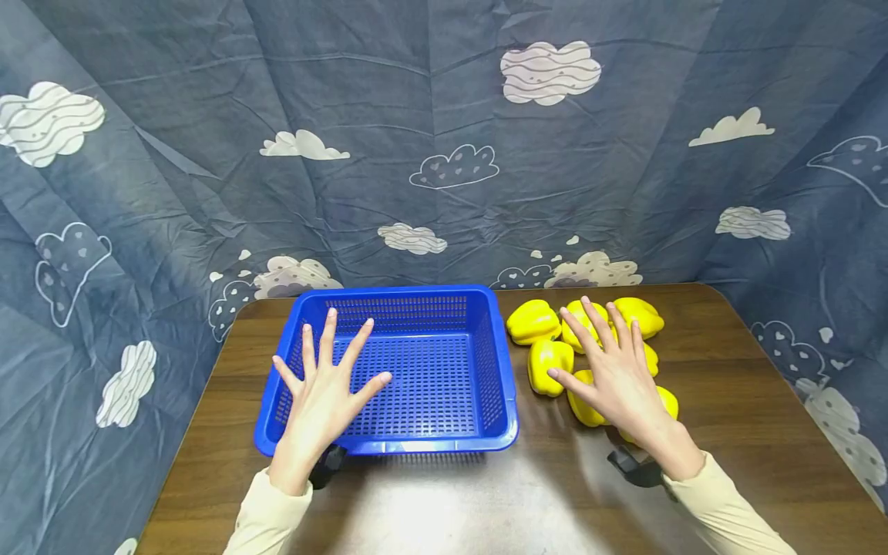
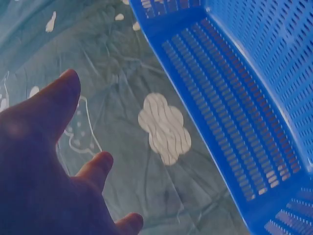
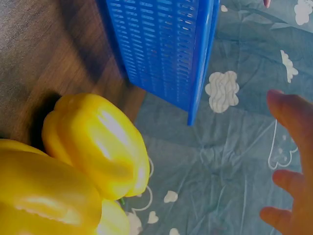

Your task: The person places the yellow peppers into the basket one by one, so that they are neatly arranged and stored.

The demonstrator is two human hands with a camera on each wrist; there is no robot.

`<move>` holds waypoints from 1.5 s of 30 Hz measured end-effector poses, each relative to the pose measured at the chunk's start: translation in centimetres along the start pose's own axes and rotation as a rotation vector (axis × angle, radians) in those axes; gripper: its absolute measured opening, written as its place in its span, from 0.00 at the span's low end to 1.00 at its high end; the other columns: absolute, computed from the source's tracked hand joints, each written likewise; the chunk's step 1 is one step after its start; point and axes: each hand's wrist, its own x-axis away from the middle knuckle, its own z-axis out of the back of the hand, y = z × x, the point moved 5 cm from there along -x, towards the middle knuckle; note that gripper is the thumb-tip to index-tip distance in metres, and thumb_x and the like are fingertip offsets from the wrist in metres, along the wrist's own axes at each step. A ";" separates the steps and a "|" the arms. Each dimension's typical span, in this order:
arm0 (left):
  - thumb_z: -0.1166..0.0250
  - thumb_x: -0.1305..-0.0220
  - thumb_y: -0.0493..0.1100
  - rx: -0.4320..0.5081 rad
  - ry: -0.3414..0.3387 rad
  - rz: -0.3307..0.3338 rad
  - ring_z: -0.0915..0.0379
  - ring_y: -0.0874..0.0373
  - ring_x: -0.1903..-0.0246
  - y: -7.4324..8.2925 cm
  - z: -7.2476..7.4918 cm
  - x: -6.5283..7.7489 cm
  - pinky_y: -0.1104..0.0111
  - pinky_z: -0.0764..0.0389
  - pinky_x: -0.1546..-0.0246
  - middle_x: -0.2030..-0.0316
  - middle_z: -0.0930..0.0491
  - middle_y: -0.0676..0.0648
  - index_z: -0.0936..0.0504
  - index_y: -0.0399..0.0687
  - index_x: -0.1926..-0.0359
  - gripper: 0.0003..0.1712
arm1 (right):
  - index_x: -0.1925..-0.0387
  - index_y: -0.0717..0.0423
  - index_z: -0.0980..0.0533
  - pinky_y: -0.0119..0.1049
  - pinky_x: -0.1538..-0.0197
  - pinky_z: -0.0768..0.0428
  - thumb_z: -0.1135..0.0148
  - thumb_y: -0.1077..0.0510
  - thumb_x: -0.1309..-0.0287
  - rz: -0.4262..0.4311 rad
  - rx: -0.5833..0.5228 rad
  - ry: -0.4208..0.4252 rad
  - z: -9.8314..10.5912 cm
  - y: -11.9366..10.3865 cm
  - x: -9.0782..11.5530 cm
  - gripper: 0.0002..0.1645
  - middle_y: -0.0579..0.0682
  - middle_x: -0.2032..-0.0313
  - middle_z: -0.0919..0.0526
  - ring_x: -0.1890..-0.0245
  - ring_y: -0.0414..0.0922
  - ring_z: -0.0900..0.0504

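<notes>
A blue plastic basket (image 1: 509, 408) with slotted walls stands on the left half of the table, nothing in it. Over its left front part my left hand (image 1: 322, 397) hovers with fingers spread, holding nothing. Several yellow bell peppers (image 1: 550, 367) lie grouped to the right of the basket. Above them my right hand (image 1: 620, 385) is spread palm down and hides part of the group. In the right wrist view, bell peppers (image 3: 95, 142) show close up beside the basket wall (image 3: 156, 44), with the right hand's fingers (image 3: 288, 181) at the right edge.
Both hands are over a brown wooden table (image 1: 721, 370). A dark blue curtain (image 1: 375, 185) with white cloud prints hangs behind the table and along its sides. Dark straps (image 1: 634, 469) sit at the wrists.
</notes>
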 end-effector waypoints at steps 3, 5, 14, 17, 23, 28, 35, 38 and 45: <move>0.44 0.39 0.69 0.024 0.003 0.007 0.82 0.36 0.31 -0.7 0.7 0.1 0.29 0.81 0.49 0.26 0.71 0.44 0.48 0.68 0.26 0.44 | 0.28 0.45 0.45 0.67 0.36 0.58 0.46 0.29 0.44 0.031 -0.031 0.034 0.2 0.2 0.2 0.48 0.57 0.29 0.48 0.32 0.66 0.53; 0.44 0.39 0.68 0.035 0.015 0.011 0.80 0.35 0.31 -1.2 1.2 0.1 0.28 0.80 0.50 0.26 0.72 0.44 0.49 0.67 0.26 0.44 | 0.28 0.47 0.43 0.67 0.36 0.55 0.52 0.24 0.44 0.053 -0.053 0.060 0.3 0.3 0.3 0.50 0.57 0.30 0.46 0.33 0.67 0.52; 0.43 0.37 0.64 0.079 0.081 0.036 0.68 0.33 0.31 -4.0 3.7 0.4 0.26 0.67 0.47 0.26 0.64 0.39 0.48 0.63 0.26 0.42 | 0.31 0.55 0.40 0.58 0.34 0.48 0.56 0.20 0.47 0.125 -0.134 0.111 0.2 0.9 0.9 0.56 0.61 0.32 0.41 0.36 0.64 0.43; 0.41 0.36 0.61 0.112 0.116 0.031 0.59 0.30 0.32 -4.9 4.4 0.5 0.29 0.58 0.44 0.27 0.59 0.37 0.45 0.60 0.26 0.41 | 0.31 0.57 0.40 0.58 0.36 0.44 0.53 0.21 0.48 0.124 -0.163 0.095 -0.1 1.2 1.1 0.56 0.60 0.33 0.40 0.36 0.62 0.41; 0.34 0.38 0.48 0.216 0.195 0.012 0.46 0.30 0.37 -6.8 5.8 0.6 0.36 0.41 0.45 0.31 0.45 0.32 0.39 0.47 0.29 0.40 | 0.30 0.56 0.42 0.57 0.37 0.40 0.27 0.39 0.56 0.090 -0.236 0.043 -1.1 1.9 1.4 0.57 0.59 0.33 0.39 0.36 0.61 0.40; 0.30 0.43 0.39 0.317 0.194 0.086 0.36 0.35 0.41 -8.8 6.5 0.6 0.46 0.33 0.44 0.36 0.36 0.31 0.39 0.40 0.30 0.42 | 0.29 0.57 0.44 0.57 0.38 0.39 0.21 0.53 0.64 0.054 -0.285 0.003 -2.1 2.5 1.5 0.61 0.61 0.33 0.39 0.36 0.61 0.39; 0.33 0.39 0.42 0.514 0.053 0.190 0.38 0.33 0.39 -12.0 5.7 0.4 0.47 0.32 0.46 0.33 0.42 0.31 0.46 0.37 0.28 0.44 | 0.29 0.57 0.45 0.63 0.43 0.37 0.20 0.53 0.64 0.003 -0.354 -0.062 -3.5 3.3 1.4 0.62 0.64 0.35 0.38 0.38 0.64 0.39; 0.35 0.37 0.43 0.563 -0.023 0.189 0.42 0.32 0.38 -13.0 5.0 0.4 0.46 0.35 0.44 0.32 0.45 0.30 0.49 0.36 0.27 0.45 | 0.30 0.58 0.45 0.64 0.43 0.37 0.20 0.52 0.63 -0.016 -0.362 -0.088 -4.0 3.5 1.3 0.62 0.64 0.35 0.39 0.38 0.64 0.39; 0.38 0.34 0.46 0.603 -0.198 0.136 0.52 0.28 0.35 -14.4 3.5 0.1 0.41 0.38 0.43 0.29 0.54 0.31 0.52 0.42 0.26 0.44 | 0.30 0.59 0.45 0.64 0.42 0.38 0.21 0.49 0.62 -0.051 -0.369 -0.151 -4.8 3.8 1.3 0.61 0.64 0.34 0.39 0.37 0.64 0.40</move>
